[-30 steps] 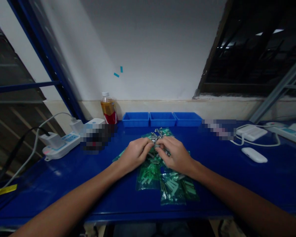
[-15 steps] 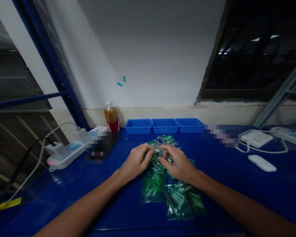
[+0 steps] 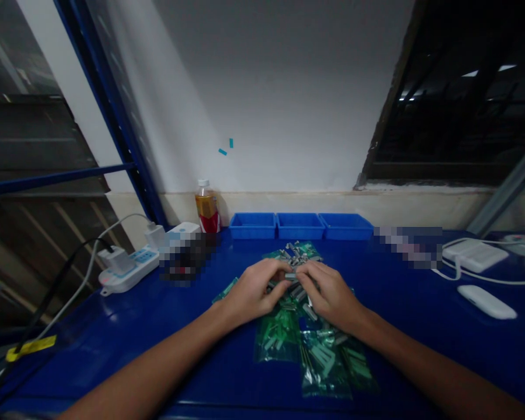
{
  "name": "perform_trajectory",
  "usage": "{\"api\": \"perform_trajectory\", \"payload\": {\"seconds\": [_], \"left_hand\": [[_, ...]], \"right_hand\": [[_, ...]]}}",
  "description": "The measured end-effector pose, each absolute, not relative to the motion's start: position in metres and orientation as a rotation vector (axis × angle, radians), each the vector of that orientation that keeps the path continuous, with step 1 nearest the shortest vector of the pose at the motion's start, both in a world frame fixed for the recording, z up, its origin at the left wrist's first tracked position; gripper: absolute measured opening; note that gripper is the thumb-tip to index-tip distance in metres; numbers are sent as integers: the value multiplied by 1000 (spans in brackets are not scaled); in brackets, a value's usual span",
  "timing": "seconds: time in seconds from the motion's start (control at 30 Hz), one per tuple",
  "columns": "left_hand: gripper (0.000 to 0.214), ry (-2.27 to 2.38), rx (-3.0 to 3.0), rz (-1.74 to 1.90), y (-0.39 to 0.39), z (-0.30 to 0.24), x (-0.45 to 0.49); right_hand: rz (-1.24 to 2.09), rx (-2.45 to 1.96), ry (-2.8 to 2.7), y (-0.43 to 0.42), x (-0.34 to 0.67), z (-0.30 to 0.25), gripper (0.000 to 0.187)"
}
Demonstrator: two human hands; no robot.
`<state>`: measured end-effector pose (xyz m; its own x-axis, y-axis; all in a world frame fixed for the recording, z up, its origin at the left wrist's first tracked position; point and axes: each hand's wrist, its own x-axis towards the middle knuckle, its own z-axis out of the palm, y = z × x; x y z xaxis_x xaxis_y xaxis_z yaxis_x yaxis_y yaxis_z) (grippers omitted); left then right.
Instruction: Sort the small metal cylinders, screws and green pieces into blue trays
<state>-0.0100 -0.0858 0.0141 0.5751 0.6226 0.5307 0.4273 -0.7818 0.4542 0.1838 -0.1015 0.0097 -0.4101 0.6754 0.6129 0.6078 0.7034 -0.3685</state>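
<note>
My left hand [image 3: 254,290] and my right hand [image 3: 331,293] meet over a heap of small grey metal parts [image 3: 294,252] lying on green plastic bags [image 3: 321,359] on the blue table [image 3: 135,326]. Both hands have their fingers curled, and their fingertips pinch a small grey part [image 3: 290,276] between them. More green bags with pale parts inside lie just in front of my wrists.
Three blue trays [image 3: 300,225] stand in a row at the wall, with a drink bottle [image 3: 207,206] to their left. A white power strip [image 3: 133,265] with plugs lies at the left. White devices [image 3: 485,301] and cables lie at the right.
The view has shifted a little to the left, so everything sits further right in the picture. My hands stay together over the parts, fingers working closer in.
</note>
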Motion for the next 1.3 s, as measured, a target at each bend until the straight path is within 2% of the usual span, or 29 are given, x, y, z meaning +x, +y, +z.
{"api": "perform_trajectory", "payload": {"seconds": [0.07, 0.2, 0.33, 0.43, 0.57, 0.7, 0.77, 0.83, 1.13, 1.23, 1.3], "left_hand": [[14, 864, 2586, 1029, -88, 17, -9], [18, 930, 2622, 1063, -89, 20, -8], [26, 935, 2657, 992, -88, 18, -8], [23, 921, 2623, 979, -86, 15, -9], [25, 861, 2579, 1056, -86, 15, -12], [14, 855, 2695, 1014, -86, 17, -13], [14, 912, 2695, 1010, -85, 16, -13], [15, 970, 2675, 1009, -82, 15, -13], [32, 1149, 2702, 824, -78, 24, -15], [33, 1328, 2694, 715, -72, 27, -22], [34, 1457, 2685, 656, -65, 23, -28]], "right_hand": [[118, -977, -2128, -103, 185, 11, 20], [152, -974, -2112, -107, 185, 14, 10], [66, -961, -2136, -108, 184, 12, 9], [16, -991, -2149, -108, 184, 12, 4], [52, -1028, -2137, -108, 182, 14, 17], [125, -1021, -2142, -105, 181, 12, 29], [142, -1009, -2125, -104, 181, 10, 23], [123, -997, -2094, -103, 179, 8, 8], [42, -974, -2139, -89, 180, 19, 9], [26, -1178, -2143, -46, 195, 37, 13], [24, -1543, -2097, -7, 204, 49, 18]]}}
